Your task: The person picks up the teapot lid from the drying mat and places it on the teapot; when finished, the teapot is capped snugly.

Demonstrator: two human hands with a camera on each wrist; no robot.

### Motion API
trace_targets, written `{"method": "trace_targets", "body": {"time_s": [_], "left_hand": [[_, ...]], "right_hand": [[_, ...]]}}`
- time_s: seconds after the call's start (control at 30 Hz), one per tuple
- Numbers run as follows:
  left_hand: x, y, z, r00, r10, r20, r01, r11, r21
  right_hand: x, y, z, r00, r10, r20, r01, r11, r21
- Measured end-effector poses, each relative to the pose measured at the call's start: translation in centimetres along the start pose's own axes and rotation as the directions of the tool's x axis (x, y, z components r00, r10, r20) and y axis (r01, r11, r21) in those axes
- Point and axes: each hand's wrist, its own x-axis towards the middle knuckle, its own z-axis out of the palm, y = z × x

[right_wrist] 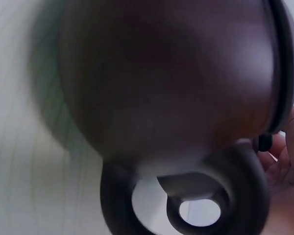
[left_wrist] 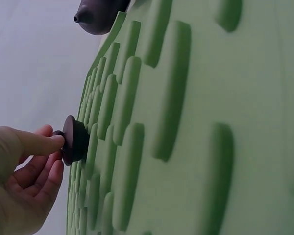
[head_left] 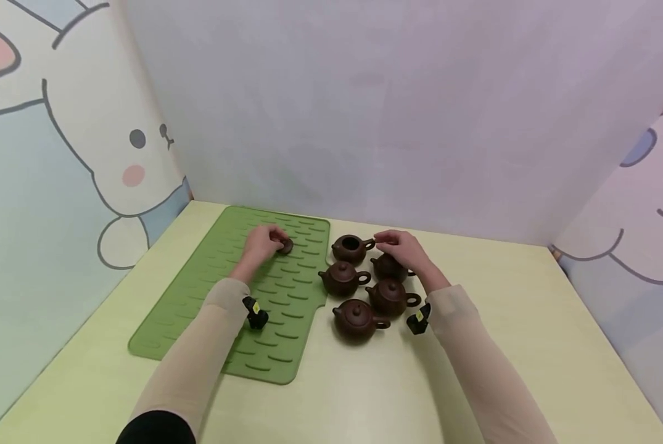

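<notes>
My left hand [head_left: 261, 245] pinches the small knob of a dark brown teapot lid [left_wrist: 74, 140] between thumb and fingers. The lid's underside is at the ridges of the green mat [head_left: 275, 314]; whether it bears on the mat is unclear. A lidless brown teapot [head_left: 349, 248] stands just off the mat's right edge, its round opening facing up. Beside its handle is my right hand [head_left: 403, 248], reaching above a lidded teapot [head_left: 387, 267] that it partly covers. In the right wrist view, a nearer teapot [right_wrist: 171, 83] hides the fingertips, so their contact with the handle cannot be seen.
More lidded brown teapots stand close together: one at the mat edge [head_left: 340, 279], one to its right [head_left: 388, 297], one in front [head_left: 356, 320]. All are on a pale wooden table [head_left: 531, 345]. Walls with cartoon prints [head_left: 126, 123] enclose the back and sides.
</notes>
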Motion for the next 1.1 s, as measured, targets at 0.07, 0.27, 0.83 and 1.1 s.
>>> {"method": "trace_targets", "body": {"time_s": [0.07, 0.27, 0.83, 1.1], "left_hand": [[-0.2, 0.4, 0.1, 1.0, 0.004, -0.001, -0.004, 1.0, 0.011], [-0.4, 2.4, 0.7, 0.999, 0.048, 0.011, -0.048, 0.999, -0.015], [0.1, 8.9, 4.9, 0.988, 0.147, 0.05, -0.142, 0.985, -0.097], [0.0, 10.6, 6.7, 0.985, 0.155, 0.074, -0.149, 0.985, -0.083]], "right_hand": [[0.2, 0.0, 0.2, 1.0, 0.017, -0.008, -0.017, 1.0, -0.001], [0.7, 0.0, 0.9, 0.999, 0.025, -0.033, -0.026, 0.999, -0.026], [0.3, -0.1, 1.3, 0.997, 0.021, -0.076, -0.021, 1.0, -0.002], [0.0, -0.3, 1.4, 0.996, 0.025, -0.086, -0.025, 1.0, 0.004]]}}
